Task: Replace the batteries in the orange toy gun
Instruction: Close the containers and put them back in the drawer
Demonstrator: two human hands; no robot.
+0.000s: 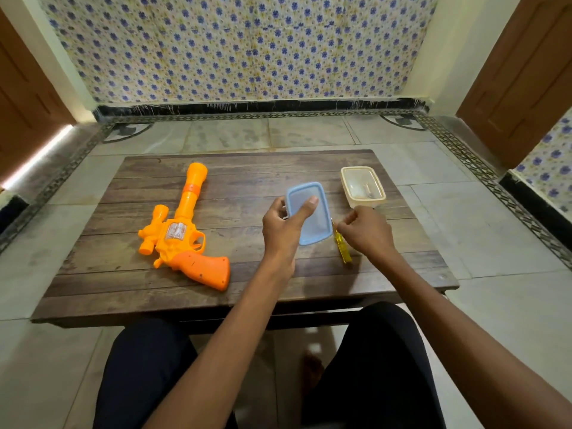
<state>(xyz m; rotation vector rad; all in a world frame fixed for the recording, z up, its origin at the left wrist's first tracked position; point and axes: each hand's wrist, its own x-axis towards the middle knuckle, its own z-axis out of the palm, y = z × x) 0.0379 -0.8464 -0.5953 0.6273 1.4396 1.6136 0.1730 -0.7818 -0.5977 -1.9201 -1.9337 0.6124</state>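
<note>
Orange toy gun (182,230): flat on the left half of the wooden table (123,289), barrel pointing away, grip nearest the seated person, small scope on the left side. Untouched, well apart from both hands.

Left hand (283,227): over the middle of the table, gripping a blue rectangular lid (312,218), with thumb across the upper face and fingers curled behind the left edge. Lid held tilted.

Right hand (366,232): just right of the lid, fingers curled tight at the shaft end of a yellow screwdriver (343,249). Impossible to tell whether pinching the shaft or merely closed beside it.

Screwdriver handle: lying on the tabletop, between the lid and the right wrist.

Cream plastic container (362,185): open, upright, at the far right of the table, beyond the right hand. Something small inside, too faint to identify.

Surroundings: pale tiled floor (309,134) with patterned border, wall (235,48) in blue-flower print, brown doors (526,72) at either side, dark trousers (145,366) at the bottom edge.
</note>
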